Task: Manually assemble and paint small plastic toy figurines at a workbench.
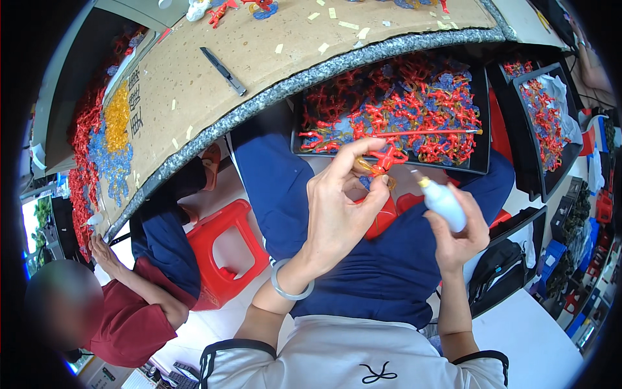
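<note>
My left hand (pixel 340 201) pinches a small red toy figure (pixel 391 157) with clear yellow and blue parts, held above my lap. A thin red rod (pixel 434 132) juts rightward from the same hand's fingers. My right hand (pixel 468 230) is wrapped round a white squeeze bottle (pixel 445 206) with a yellow collar and fine nozzle. That nozzle points up and left at the figure, a short gap away from it. Just beyond my hands, a black tray (pixel 483 146) holds a heap of red, blue and yellow figures.
A utility knife (pixel 223 71) lies on the brown-topped bench (pixel 259 39). Red, blue (pixel 113 162) and yellow piles (pixel 116 120) cover its left end, where a co-worker's hand (pixel 107 256) rests. More figures fill a black bin (pixel 573 139) at right. A red stool (pixel 223 259) stands left.
</note>
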`<action>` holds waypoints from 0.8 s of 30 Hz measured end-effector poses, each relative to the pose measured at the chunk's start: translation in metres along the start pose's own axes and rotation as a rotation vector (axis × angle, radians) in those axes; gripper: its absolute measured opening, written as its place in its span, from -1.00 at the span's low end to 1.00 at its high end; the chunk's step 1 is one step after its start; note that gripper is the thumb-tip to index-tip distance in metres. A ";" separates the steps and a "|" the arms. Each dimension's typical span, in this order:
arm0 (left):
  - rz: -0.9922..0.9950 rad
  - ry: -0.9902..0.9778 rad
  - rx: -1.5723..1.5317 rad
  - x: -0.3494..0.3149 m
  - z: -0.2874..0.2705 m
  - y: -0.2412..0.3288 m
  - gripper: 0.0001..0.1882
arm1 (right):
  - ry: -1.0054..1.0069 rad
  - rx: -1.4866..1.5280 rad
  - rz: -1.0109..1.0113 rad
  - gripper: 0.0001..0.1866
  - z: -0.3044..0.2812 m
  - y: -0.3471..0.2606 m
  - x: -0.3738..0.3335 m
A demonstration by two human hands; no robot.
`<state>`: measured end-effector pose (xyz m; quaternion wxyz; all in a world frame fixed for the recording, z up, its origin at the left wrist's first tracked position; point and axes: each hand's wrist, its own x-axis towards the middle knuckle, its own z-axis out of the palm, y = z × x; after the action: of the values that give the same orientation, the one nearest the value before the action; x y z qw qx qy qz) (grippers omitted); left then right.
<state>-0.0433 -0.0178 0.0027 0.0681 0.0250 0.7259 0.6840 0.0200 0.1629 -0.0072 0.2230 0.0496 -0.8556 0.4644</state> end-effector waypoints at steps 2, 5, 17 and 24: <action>0.090 0.093 -0.039 0.001 0.002 0.006 -0.57 | 0.181 0.134 0.283 -0.52 0.001 0.001 0.000; -0.023 0.059 -0.038 -0.003 -0.005 0.017 -0.56 | 0.227 0.448 0.410 -0.52 0.010 0.010 0.025; -0.016 0.136 -0.166 -0.013 -0.030 -0.010 -0.82 | -0.070 0.414 -0.094 -0.66 0.140 0.004 0.200; -0.073 0.045 -0.202 -0.028 -0.042 -0.011 -0.78 | -0.080 0.394 -0.052 -0.53 0.148 0.001 0.191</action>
<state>-0.0203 -0.0634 -0.0042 0.0788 -0.0237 0.6550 0.7512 -0.2008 0.0662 0.0038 0.1867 0.1326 -0.7549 0.6146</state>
